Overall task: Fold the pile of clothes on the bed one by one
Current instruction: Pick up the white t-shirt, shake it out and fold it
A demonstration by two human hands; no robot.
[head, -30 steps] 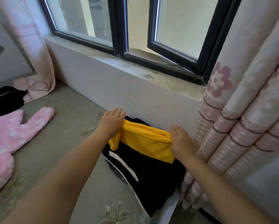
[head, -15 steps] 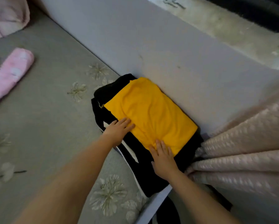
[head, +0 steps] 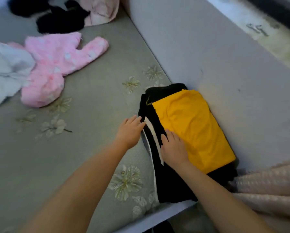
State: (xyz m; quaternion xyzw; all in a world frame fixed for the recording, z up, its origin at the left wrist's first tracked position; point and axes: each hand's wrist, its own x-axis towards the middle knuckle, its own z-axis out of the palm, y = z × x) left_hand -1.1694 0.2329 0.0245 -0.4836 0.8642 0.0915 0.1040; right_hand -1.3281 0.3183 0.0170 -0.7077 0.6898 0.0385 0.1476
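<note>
A folded yellow garment (head: 193, 128) lies on top of a folded black garment with white stripes (head: 167, 179), stacked against the wall at the bed's corner. My right hand (head: 173, 148) rests flat with straight fingers on the near edge of the yellow garment and the black one. My left hand (head: 130, 131) lies open on the bed, its fingertips touching the left edge of the black garment. Unfolded clothes lie farther left: a fluffy pink garment (head: 57, 64), a white one (head: 5, 71) and black ones (head: 60, 21).
The grey flowered bedcover (head: 70, 148) spreads between the stack and the loose clothes. A grey wall (head: 216, 52) under the window sill bounds the bed on the right. Pink curtain folds (head: 266, 187) hang at the lower right, and another curtain (head: 102, 10) lies at the top.
The yellow garment was set down flat on the black one. Both hands slid leftwards off it; my left hand now touches the stack's left edge. The view swung left.
</note>
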